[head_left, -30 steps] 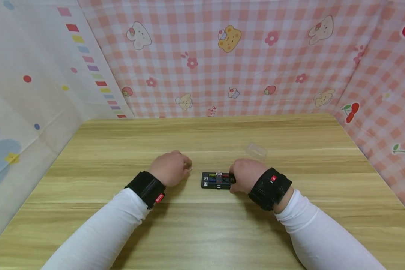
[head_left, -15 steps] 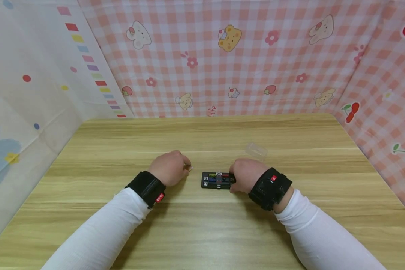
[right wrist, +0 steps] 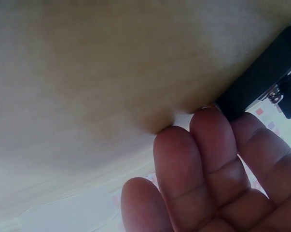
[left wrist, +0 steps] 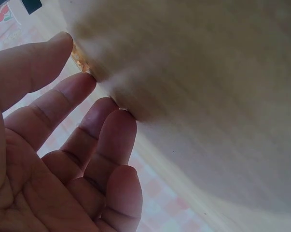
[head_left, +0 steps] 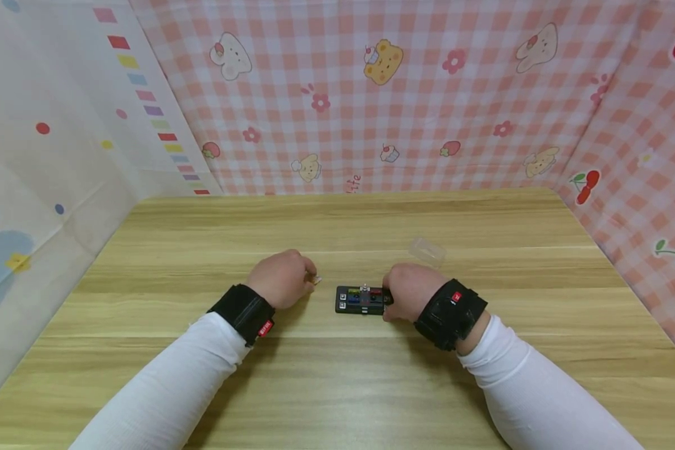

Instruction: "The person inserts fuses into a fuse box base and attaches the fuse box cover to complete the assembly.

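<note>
A black fuse block (head_left: 355, 301) with yellow, blue and red blade fuses lies on the wooden table. My right hand (head_left: 415, 292) grips its right end between thumb and fingers. In the right wrist view, the block's dark edge (right wrist: 258, 72) meets the fingertips, and other fingers touch the table. To the left of the block, my left hand (head_left: 281, 279) has its fingertips down at the tabletop. A small amber piece (left wrist: 80, 59) spans the gap between thumb and index finger in the left wrist view; its far side is hidden. From the head view, only a pale bit (head_left: 317, 280) shows past the fingertips.
A clear plastic cover (head_left: 427, 251) lies on the table (head_left: 337, 387) just beyond my right hand. Checked pink cloth (head_left: 337, 94) hangs at the back and right, with white patterned cloth (head_left: 62, 156) at the left.
The left fingers have shifted slightly, and the small piece at their tips looks a little different in angle. My right hand and the fuse block stay where they were.
</note>
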A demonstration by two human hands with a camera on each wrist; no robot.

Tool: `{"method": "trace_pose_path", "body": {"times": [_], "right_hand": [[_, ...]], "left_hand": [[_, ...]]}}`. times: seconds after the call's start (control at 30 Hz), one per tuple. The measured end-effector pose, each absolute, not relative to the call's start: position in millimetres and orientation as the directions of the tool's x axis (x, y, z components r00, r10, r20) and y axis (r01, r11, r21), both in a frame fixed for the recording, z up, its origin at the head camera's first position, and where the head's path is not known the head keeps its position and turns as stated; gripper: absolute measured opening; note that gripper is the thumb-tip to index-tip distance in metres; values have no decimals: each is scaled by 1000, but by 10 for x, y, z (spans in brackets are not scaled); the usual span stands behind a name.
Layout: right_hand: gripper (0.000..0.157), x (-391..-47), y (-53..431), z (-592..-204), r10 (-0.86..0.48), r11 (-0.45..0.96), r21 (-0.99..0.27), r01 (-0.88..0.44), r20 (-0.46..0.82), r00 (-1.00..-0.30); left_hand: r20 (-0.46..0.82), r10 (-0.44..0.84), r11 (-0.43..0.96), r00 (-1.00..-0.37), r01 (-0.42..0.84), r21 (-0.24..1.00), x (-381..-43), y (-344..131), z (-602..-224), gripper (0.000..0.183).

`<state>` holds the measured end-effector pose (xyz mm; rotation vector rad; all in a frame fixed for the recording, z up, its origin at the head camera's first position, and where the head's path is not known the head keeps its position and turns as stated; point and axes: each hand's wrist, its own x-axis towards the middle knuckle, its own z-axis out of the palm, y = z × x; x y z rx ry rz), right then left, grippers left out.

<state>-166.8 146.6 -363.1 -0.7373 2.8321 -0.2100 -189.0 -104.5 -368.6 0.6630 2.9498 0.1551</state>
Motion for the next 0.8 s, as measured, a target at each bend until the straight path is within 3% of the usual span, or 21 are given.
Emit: {"method": "trace_pose_path", "body": {"times": [0.8], "right_hand": [[29, -1662, 1462, -3628, -479, 874, -189, -449, -170, -861]], "left_hand": [[-108, 415, 905, -903, 397, 154, -1913, -1023, -3697, 23]]}}
